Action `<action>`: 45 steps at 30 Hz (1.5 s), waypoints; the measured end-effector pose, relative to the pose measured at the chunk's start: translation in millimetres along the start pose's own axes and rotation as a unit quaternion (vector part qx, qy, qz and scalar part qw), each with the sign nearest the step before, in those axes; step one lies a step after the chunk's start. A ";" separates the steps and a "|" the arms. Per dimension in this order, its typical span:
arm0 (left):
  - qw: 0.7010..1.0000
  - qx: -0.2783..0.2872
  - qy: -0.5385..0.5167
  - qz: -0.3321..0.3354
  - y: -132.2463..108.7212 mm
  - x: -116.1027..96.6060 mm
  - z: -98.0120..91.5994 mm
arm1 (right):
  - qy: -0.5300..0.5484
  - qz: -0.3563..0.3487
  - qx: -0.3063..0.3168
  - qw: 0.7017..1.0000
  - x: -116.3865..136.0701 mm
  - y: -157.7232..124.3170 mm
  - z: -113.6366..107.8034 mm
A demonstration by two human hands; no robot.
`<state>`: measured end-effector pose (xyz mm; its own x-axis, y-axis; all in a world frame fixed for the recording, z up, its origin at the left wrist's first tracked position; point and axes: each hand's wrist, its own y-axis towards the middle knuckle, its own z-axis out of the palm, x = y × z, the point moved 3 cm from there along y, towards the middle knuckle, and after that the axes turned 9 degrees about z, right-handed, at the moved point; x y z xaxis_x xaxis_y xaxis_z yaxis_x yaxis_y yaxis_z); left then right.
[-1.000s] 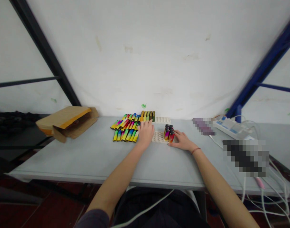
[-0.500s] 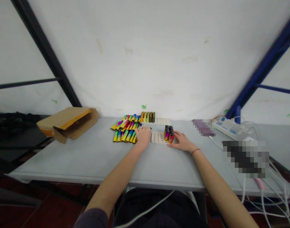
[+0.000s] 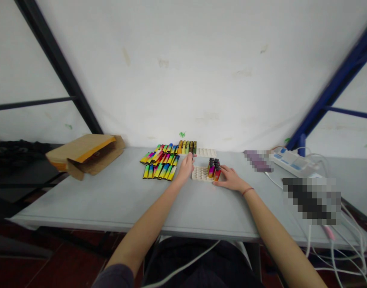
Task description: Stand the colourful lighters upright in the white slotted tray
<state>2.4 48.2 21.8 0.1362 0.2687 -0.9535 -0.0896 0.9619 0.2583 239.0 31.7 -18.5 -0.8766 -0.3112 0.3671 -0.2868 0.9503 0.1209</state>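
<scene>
My left hand (image 3: 186, 168) is closed, raised just left of a white tray with round holes (image 3: 198, 173). A small tube with a dark end (image 3: 191, 155) sticks up from its fingers; the rest is hidden. At the tray's right end, several bright tubes with black caps (image 3: 214, 171) stand upright in rows. My right hand (image 3: 231, 179) spans that end, thumb at the near corner and fingers beside the tubes, holding the tray. Many rainbow-coloured tubes (image 3: 161, 171) lie in rows on the table left of my left hand.
A second tray (image 3: 206, 153) stands by the wall, beside upright yellow and green tubes (image 3: 186, 149). An open cardboard box (image 3: 84, 152) lies at the left. A power strip (image 3: 291, 161), cables and blurred-out items occupy the right side of the grey table (image 3: 111, 204).
My left hand has moved right and up from the lying tubes, with a tube in its fingers now turned upright. My right hand has stayed at the tray.
</scene>
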 end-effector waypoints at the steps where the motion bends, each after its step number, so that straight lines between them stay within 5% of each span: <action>1: 1.000 0.002 -0.024 -0.005 -1.6 -1.7 2.7 | 0.000 0.001 0.001 1.000 -0.1 0.0 0.0; 10: 0.975 -0.015 -0.190 -0.112 -10.2 -14.0 8.6 | -0.002 -0.004 0.000 1.000 0.7 -0.5 -0.6; 23: 0.981 -0.004 -0.174 -0.090 -14.6 -17.2 7.5 | -0.004 -0.003 0.003 1.000 -1.7 0.6 1.5; 31: 0.983 -0.082 -0.118 -0.116 -9.4 -12.5 -1.2 | 0.003 -0.006 0.002 1.000 -3.1 0.6 1.7; 45: 0.980 -0.113 -0.091 -0.133 -11.4 -12.9 -0.6 | 0.002 0.002 0.003 1.000 0.5 -0.4 -0.3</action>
<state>1.1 33.7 31.0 0.3570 0.0334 -0.9335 -0.2407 0.9689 -0.0574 238.8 31.2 -18.2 -0.8760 -0.3068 0.3721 -0.2850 0.9517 0.1139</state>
